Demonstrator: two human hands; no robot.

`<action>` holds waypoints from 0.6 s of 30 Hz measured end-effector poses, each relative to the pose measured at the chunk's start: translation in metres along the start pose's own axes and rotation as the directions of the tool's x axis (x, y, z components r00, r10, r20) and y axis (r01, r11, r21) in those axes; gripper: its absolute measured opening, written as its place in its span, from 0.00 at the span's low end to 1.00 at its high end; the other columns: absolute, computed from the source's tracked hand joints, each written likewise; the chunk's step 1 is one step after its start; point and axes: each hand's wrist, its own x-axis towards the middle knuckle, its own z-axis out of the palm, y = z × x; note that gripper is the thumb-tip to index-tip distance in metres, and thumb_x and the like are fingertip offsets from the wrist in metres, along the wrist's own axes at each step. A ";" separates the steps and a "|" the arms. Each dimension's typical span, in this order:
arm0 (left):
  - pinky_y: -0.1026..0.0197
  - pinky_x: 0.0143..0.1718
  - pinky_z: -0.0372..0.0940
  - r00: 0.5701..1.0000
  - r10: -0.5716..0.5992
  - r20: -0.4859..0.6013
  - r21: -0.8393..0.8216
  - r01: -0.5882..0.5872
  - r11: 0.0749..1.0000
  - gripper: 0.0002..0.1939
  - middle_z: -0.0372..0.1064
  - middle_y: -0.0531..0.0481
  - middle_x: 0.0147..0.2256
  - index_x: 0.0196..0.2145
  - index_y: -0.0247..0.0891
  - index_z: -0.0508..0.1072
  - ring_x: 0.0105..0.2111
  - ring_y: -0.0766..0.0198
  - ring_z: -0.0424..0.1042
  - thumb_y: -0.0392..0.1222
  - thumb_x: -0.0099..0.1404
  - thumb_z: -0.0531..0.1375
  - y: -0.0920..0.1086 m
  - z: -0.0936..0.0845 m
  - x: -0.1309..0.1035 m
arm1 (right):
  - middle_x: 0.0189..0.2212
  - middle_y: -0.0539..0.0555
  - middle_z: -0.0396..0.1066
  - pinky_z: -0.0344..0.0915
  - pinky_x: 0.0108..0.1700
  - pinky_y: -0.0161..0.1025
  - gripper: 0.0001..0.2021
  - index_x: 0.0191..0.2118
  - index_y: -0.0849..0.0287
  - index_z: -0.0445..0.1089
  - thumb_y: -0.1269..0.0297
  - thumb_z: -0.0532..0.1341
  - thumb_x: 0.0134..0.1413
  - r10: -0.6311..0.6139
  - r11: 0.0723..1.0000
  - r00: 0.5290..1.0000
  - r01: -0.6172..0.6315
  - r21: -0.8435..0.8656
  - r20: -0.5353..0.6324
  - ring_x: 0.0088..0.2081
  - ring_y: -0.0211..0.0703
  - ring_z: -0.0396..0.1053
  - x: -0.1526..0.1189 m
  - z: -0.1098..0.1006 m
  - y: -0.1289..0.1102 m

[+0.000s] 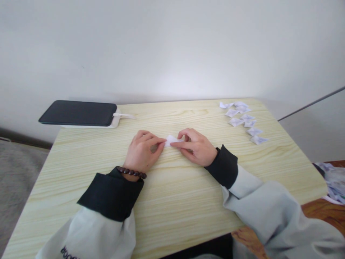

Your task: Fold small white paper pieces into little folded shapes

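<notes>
Two contacts on my remote feed: left hand (pixel 142 149) pinches, thumb to forefinger, the left end of a folded white paper (pixel 170 138); right hand (pixel 196 146), half-curled, has a finger on it, grip unclear. Paper lies between, length running hand to hand, neither nearer. Beyond, right: folded paper boats (pixel 236 122).

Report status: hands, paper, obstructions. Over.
Left hand pinching paper at its left end. Right hand touching its right side. Folded pieces and black device apart from both hands; nothing seen blocking.
</notes>
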 end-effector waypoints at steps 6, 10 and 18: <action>0.46 0.45 0.55 0.988 -0.147 0.057 0.072 0.142 0.987 0.09 0.71 0.49 0.31 0.34 0.44 0.77 0.43 0.53 0.62 0.43 0.62 0.56 0.004 -0.002 -0.001 | 0.39 0.56 0.67 0.64 0.38 0.40 0.11 0.40 0.57 0.75 0.71 0.57 0.52 -0.024 0.999 1.000 0.023 -0.028 -0.013 0.35 0.40 0.61 -0.001 0.000 0.002; 0.45 0.46 0.53 0.974 -0.217 0.068 0.078 0.212 0.974 0.09 0.70 0.50 0.36 0.39 0.46 0.75 0.45 0.52 0.60 0.43 0.61 0.57 0.005 -0.002 -0.001 | 0.35 0.56 0.70 0.64 0.39 0.40 0.10 0.36 0.59 0.75 0.72 0.57 0.52 -0.054 0.998 0.998 0.053 -0.034 -0.030 0.35 0.41 0.62 -0.001 0.000 0.002; 0.47 0.46 0.53 0.990 0.141 -0.003 0.249 -0.136 0.959 0.13 0.65 0.49 0.38 0.34 0.53 0.77 0.46 0.52 0.56 0.34 0.60 0.58 0.012 0.000 -0.006 | 0.35 0.55 0.71 0.60 0.40 0.42 0.09 0.36 0.57 0.75 0.70 0.57 0.53 -0.010 0.992 1.000 0.010 -0.125 -0.004 0.37 0.43 0.62 -0.001 -0.003 -0.002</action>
